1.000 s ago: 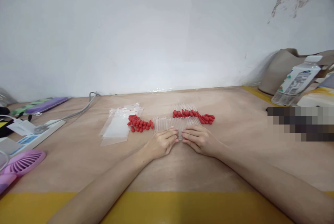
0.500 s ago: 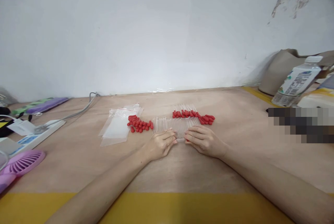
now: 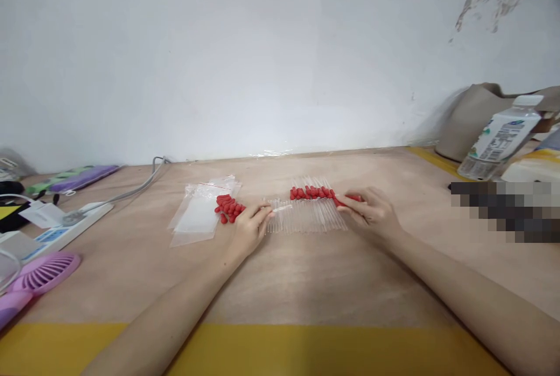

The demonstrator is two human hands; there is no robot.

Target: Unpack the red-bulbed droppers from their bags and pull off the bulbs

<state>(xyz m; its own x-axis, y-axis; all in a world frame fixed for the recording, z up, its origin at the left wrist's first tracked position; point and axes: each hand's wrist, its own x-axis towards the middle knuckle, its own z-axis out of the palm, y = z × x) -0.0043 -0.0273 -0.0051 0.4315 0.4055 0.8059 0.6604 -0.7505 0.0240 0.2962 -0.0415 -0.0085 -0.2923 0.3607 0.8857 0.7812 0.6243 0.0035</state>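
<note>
My left hand [image 3: 250,227] pinches a thin clear tube [image 3: 282,208] that points right, above a row of similar clear tubes [image 3: 301,218] lying side by side. Left of this hand, and partly hidden by it, is a pile of red rubber bulbs [image 3: 227,208]. My right hand [image 3: 371,212], a little blurred, is at the right end of the row, its thumb and fingers closed on a red rubber bulb [image 3: 339,199]. More red shows behind these fingers. Beyond the clear tubes, several red-bulbed droppers [image 3: 311,192] lie in a row, tubes pointing to the wall.
Clear plastic bags [image 3: 196,212] lie left of the bulbs. At far left are a power strip [image 3: 70,230] with plugs and a cable, a pink fan [image 3: 48,274] and a purple case [image 3: 85,177]. A plastic bottle [image 3: 501,136] leans at right beside a grey-brown container [image 3: 464,119].
My hands have drawn apart from the near edge of the tube row. The left moved left and slightly back with a tube; the right moved right and back to the red bulbs.
</note>
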